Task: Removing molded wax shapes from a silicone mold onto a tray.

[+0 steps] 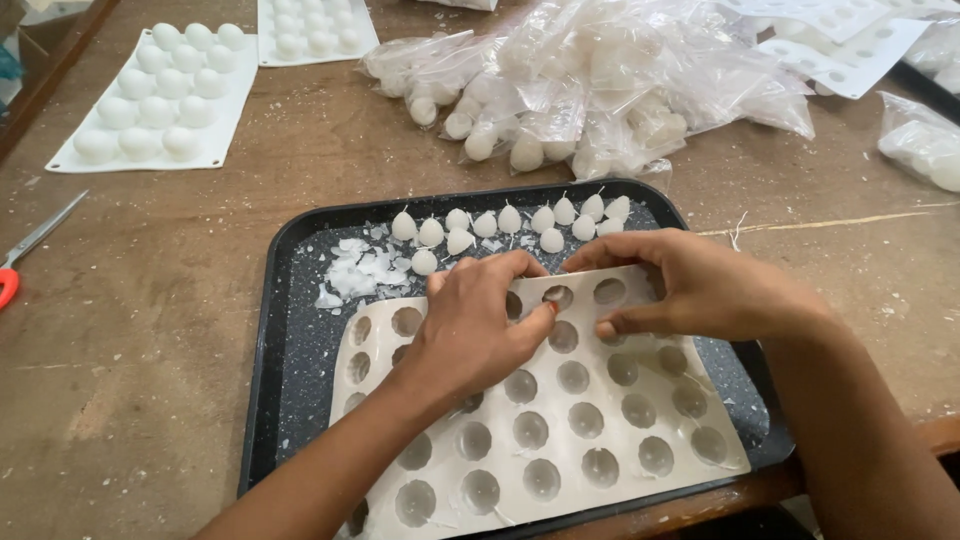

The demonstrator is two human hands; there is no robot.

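On a black tray (285, 330) on the counter (150, 300), the left hand (470, 325) and right hand (690, 285) pinch the far edge of a white mould (560, 420). Its visible cups look nearly all emptied; small candles (500, 225) line the tray's 12 o'clock edge, filled moulds (160, 95) waiting at 10 o'clock.

Two hands work a white mould on a dark tray

At frame centre the left hand (478, 330) and right hand (690, 285) pinch the far edge of a white silicone mould (560, 440) lying in a black tray (290, 340). A row of small white wax pieces (500, 225) lines the tray's top edge, with wax flakes (358, 270) beside them. Filled moulds (160, 95) sit upper left, plastic bags (600, 80) upper centre, scissors (30, 250) at the left edge.
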